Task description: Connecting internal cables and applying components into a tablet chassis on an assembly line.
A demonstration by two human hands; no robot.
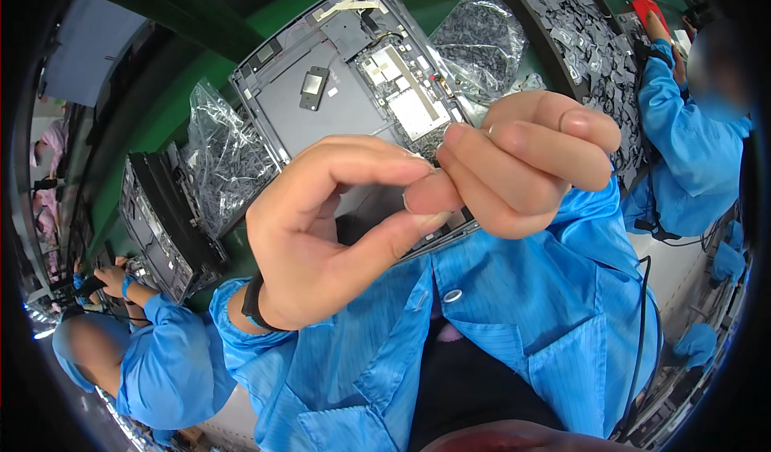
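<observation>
My left hand (301, 227) and my right hand (530, 159) meet fingertip to fingertip over the near edge of an opened laptop chassis (281, 99). Thumb and forefinger of the left are pinched together. The fingers of the right are curled in, their tips touching the left's. Whatever lies between them is too small or hidden to make out. A circuit board (414, 107) with silvery shields sits in the chassis's right half. On the bare grey panel to its left lies a small dark rectangular part (314, 88) with a pale centre. My hands hide the chassis's near right corner.
Clear plastic bags of small dark parts (482, 38) (229, 159) flank the chassis. A black tray (562, 38) of many grey pieces stands at the right. More laptop shells (157, 219) lean at the left. Co-workers in blue (173, 364) (691, 155) work on both sides.
</observation>
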